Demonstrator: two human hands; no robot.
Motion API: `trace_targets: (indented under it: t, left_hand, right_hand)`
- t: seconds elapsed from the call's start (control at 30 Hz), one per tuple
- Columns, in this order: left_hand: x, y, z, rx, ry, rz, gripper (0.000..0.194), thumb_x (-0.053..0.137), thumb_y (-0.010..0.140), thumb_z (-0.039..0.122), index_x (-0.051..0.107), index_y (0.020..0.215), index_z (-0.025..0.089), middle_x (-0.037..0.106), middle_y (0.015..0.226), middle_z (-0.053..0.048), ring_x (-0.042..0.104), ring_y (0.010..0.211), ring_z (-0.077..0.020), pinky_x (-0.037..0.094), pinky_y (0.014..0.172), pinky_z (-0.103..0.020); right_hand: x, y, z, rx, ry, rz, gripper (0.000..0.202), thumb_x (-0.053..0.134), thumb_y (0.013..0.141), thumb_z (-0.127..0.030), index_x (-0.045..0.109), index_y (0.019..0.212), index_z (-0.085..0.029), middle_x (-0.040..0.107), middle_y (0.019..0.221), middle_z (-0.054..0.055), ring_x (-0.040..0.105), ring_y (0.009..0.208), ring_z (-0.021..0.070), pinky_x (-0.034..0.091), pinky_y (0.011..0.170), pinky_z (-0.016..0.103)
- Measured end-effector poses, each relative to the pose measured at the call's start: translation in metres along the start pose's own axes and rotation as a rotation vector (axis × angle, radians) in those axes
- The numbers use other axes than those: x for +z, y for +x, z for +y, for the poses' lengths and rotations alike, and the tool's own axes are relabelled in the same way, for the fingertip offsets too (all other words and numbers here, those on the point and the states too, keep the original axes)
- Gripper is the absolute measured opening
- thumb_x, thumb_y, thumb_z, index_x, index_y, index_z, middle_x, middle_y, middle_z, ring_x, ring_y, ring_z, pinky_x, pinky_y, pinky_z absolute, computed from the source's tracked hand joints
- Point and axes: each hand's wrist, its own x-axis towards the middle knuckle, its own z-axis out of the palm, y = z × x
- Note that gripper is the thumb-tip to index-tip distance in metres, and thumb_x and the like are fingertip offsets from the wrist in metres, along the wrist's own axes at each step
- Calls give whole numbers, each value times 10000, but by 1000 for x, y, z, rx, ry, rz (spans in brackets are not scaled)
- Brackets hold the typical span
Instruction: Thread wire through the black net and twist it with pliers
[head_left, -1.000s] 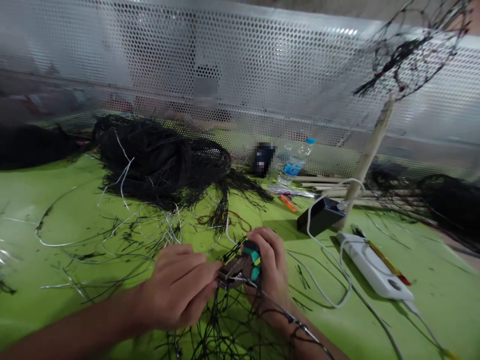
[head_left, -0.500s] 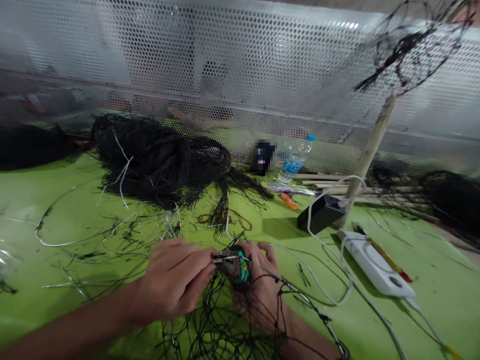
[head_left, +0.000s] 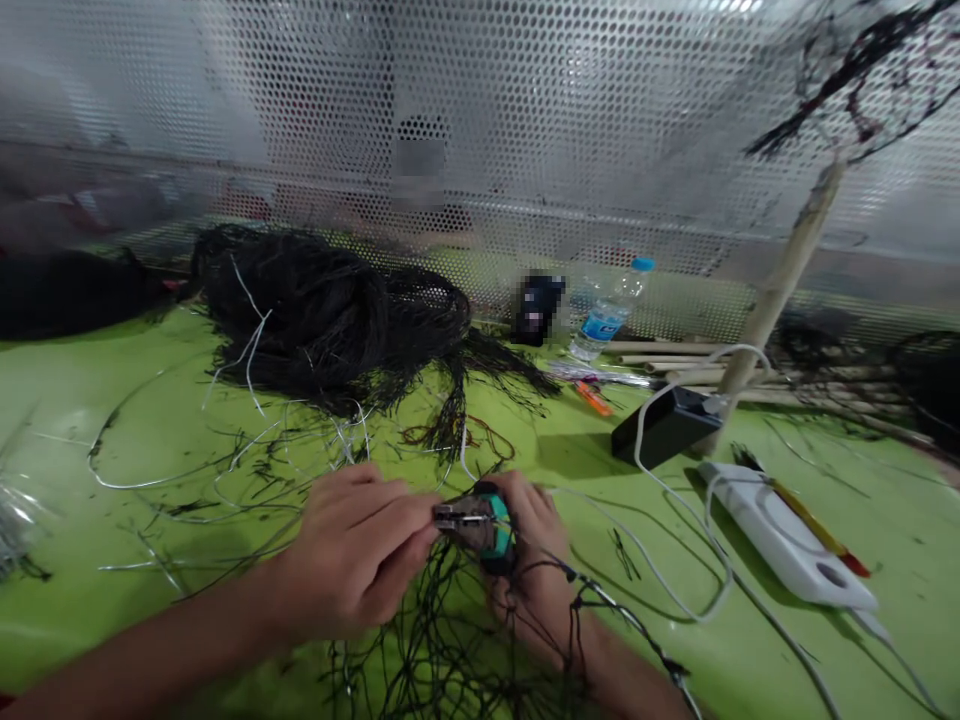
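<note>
My right hand (head_left: 538, 545) is wrapped around a pair of pliers (head_left: 469, 520) with green and black handles, their metal jaws pointing left. Close against the jaw tip, the fingers of my left hand (head_left: 356, 550) are pinched together; whatever they grip is hidden. Black knotted netting (head_left: 431, 640) hangs below and between both hands. A silvery wire (head_left: 626, 610) threaded along the net's edge runs from the pliers over my right wrist toward the lower right.
Black cord bundles (head_left: 322, 310) and loose wires (head_left: 150, 485) lie on the green surface (head_left: 45, 400). A perforated metal screen (head_left: 300, 100) stands behind. Rightward are a water bottle (head_left: 600, 320), a black box (head_left: 664, 428), a white power strip (head_left: 787, 540) and an upright stick (head_left: 787, 270).
The view has shifted slightly, so the background things sit further right. The pliers' jaws now appear more level and sit slightly right in the picture; both hands keep their hold.
</note>
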Motion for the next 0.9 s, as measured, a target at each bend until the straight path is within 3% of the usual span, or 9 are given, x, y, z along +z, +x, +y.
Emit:
trace_targets:
  t: [0.07,0.2,0.3,0.37,0.47,0.53,0.7,0.8,0.9]
  left_hand:
    - [-1,1,0,-7,-32,-42,143,526,965,97,629,1032,172,644,748,9,473,611,-128,391,621,-311]
    - [-3,1,0,37,-12,-51,157,517,971,109,630,1067,162,635,761,1,499,662,-139,451,706,-331]
    - [-4,3,-1,65,11,-42,138,512,978,108,625,1035,164,615,739,8,497,658,-137,499,799,-356]
    - [-5,4,-2,82,24,-53,137,493,994,120,618,1027,167,617,731,8,501,649,-139,493,747,-326]
    - [-5,5,0,123,52,-92,162,441,1037,168,598,1002,178,615,718,7,503,630,-145,409,620,-301]
    - [-6,5,2,131,43,-115,190,411,1060,195,585,982,187,601,706,14,495,618,-146,378,606,-306]
    - [-9,9,4,2,-177,-301,371,317,1120,347,547,866,205,529,648,38,461,582,-127,329,573,-287]
    - [-11,13,2,-60,-344,-409,467,272,1128,437,510,801,202,500,635,43,458,579,-108,335,579,-269]
    - [-10,13,1,-81,-424,-411,478,281,1122,460,504,789,200,483,633,41,453,579,-104,327,570,-265]
  right_hand:
    - [-12,7,4,-53,-99,17,436,531,729,-258,539,1163,-231,674,989,52,639,879,256,424,779,386]
    - [-29,19,6,-128,-234,31,395,560,738,-239,544,1133,-224,689,988,64,637,845,244,393,677,353]
    - [-32,21,5,-115,-230,26,451,562,704,-196,540,1153,-231,687,1014,64,652,872,242,418,585,316]
    - [-31,20,6,-110,-245,55,487,560,703,-164,534,1184,-234,679,1038,72,658,902,250,438,554,303]
    - [-31,18,13,-124,-228,103,510,562,747,-149,521,1248,-235,636,1147,114,655,1002,282,540,650,333]
    - [-32,17,17,-147,-208,140,520,563,784,-168,509,1295,-245,594,1233,141,632,1115,327,587,776,414]
    - [-37,19,21,-169,-167,166,566,599,847,-191,476,1394,-265,503,1384,177,505,1363,413,535,1030,606]
    - [-38,18,19,-153,-134,127,592,622,862,-184,461,1428,-257,437,1472,204,471,1411,424,513,1070,642]
    - [-35,16,16,-105,-94,82,618,620,851,-154,465,1439,-264,388,1549,209,467,1433,411,552,1043,608]
